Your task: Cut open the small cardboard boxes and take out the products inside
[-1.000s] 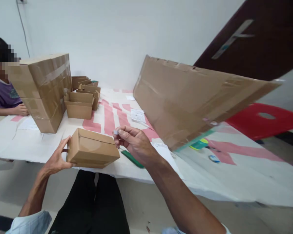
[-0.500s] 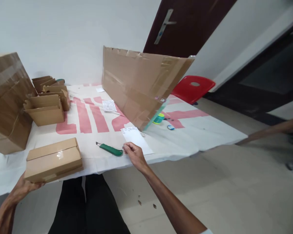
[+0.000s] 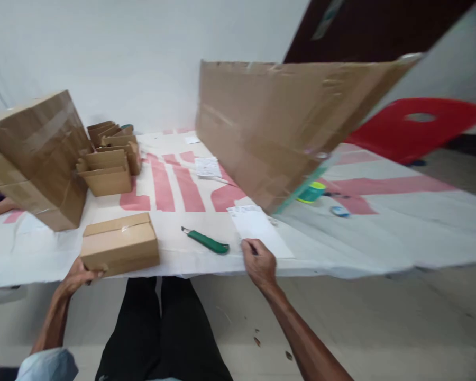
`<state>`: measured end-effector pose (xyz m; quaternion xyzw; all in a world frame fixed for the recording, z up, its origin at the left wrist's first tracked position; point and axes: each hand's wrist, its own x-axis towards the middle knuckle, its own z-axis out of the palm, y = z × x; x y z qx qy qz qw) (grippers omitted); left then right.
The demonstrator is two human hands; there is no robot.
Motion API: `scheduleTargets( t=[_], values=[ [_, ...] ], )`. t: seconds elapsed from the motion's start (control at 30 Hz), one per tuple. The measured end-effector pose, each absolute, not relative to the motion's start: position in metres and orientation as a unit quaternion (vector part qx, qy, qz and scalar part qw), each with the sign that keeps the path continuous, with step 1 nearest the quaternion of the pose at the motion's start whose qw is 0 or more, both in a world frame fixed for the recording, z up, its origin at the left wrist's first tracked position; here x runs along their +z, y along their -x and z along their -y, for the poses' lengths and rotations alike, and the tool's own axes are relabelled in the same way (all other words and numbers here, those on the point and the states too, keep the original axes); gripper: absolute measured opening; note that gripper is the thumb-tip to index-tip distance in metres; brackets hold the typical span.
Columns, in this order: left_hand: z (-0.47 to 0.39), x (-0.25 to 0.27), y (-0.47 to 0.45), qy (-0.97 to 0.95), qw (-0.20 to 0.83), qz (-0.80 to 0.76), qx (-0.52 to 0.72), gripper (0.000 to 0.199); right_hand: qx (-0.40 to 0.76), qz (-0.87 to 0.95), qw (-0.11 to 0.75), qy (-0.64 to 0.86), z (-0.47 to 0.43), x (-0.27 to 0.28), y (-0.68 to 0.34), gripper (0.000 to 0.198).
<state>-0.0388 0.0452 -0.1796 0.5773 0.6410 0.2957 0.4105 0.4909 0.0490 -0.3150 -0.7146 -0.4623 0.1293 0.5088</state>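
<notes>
Box [image 3: 121, 246] left of the knife [image 3: 207, 241] is grasped by the left hand [image 3: 76, 276]; right of it, the right hand [image 3: 261, 264] curls, hold unclear.

You find no legible text; marks on the white sheet [image 3: 259, 230] right of the green cutter [image 3: 207, 242] are unreadable.
</notes>
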Motion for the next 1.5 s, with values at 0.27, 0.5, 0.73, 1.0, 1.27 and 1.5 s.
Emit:
scheduleTargets(
  t=[0.27, 0.5, 0.73, 1.0, 1.27, 1.5],
  values=[
    [-0.058, -0.198, 0.037, -0.540, 0.448, -0.569, 0.428, 0.109, 0.053, 0.478, 0.474, 0.737, -0.047, -0.336, -0.494, 0.038],
    [-0.055, -0.192, 0.029, -0.529, 0.464, -0.560, 0.437, 0.094, -0.002, 0.527, 0.445, 0.724, -0.044, -0.332, -0.487, 0.027],
    [-0.056, -0.182, 0.022, -0.522, 0.449, -0.579, 0.437, 0.085, -0.030, 0.540, 0.437, 0.719, -0.042, -0.331, -0.484, 0.027],
    [-0.064, -0.200, 0.030, -0.500, 0.470, -0.572, 0.450, 0.081, -0.090, 0.563, 0.440, 0.694, -0.043, -0.340, -0.489, 0.030],
    [-0.068, -0.208, 0.034, -0.505, 0.476, -0.557, 0.457, 0.079, -0.113, 0.580, 0.442, 0.674, -0.041, -0.344, -0.493, 0.032],
    [-0.070, -0.210, 0.035, -0.504, 0.488, -0.548, 0.456, 0.083, -0.120, 0.583, 0.451, 0.665, -0.043, -0.349, -0.495, 0.033]
  ],
)
